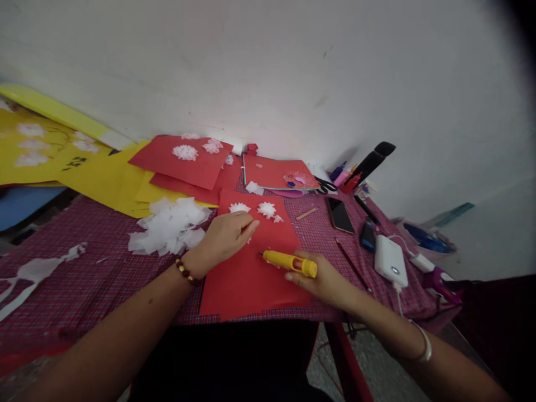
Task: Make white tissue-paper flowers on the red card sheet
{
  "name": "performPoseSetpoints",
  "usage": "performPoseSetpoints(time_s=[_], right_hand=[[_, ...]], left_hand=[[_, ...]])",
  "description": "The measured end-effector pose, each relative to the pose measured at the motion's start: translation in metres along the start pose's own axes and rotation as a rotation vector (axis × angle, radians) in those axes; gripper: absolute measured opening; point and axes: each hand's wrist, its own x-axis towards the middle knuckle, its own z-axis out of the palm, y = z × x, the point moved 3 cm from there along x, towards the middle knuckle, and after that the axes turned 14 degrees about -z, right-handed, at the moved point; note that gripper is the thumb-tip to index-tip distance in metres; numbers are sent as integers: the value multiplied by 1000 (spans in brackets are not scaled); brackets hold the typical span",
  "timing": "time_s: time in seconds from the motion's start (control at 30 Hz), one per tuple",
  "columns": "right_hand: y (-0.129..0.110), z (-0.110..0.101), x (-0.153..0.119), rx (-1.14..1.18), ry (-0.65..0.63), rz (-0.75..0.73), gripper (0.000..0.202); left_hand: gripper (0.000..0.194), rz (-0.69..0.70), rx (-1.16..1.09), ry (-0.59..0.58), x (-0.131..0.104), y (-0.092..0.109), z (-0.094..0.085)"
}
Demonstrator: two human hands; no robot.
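A sheet of red paper lies before me, with white paper flowers near its top edge. Over its upper left part rests my left hand, fingers curled in and thumb against them; whatever they hold, if anything, is hidden. My right hand grips a yellow pen-shaped tool with a narrow tip and an open slot in its barrel. The tip points left, close over the middle of the red sheet. Beside my left hand sits a pile of white tissue paper pieces.
Red sheets with flowers and yellow sheets lie at the left back. To the right are a phone, a pencil, scissors, a white power bank with a cable, and small bottles. A wall stands behind.
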Motion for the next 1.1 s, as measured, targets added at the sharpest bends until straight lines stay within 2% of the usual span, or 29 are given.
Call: performPoseSetpoints(time_s=[0.13,0.4,0.67,1.1], right_hand=[[0,-3,1,-5,11,-2,23],[13,-7,-15,6,28,10,22],[3,-4,0,-6,-1,-1,19],[8,-2,3,-51,-1,8,21]], left_hand=[[35,3,7,-7,0,0,0],[35,10,29,-5,0,0,0],[35,20,27,3,0,3,-1],[34,5,20,-13,0,1,0]])
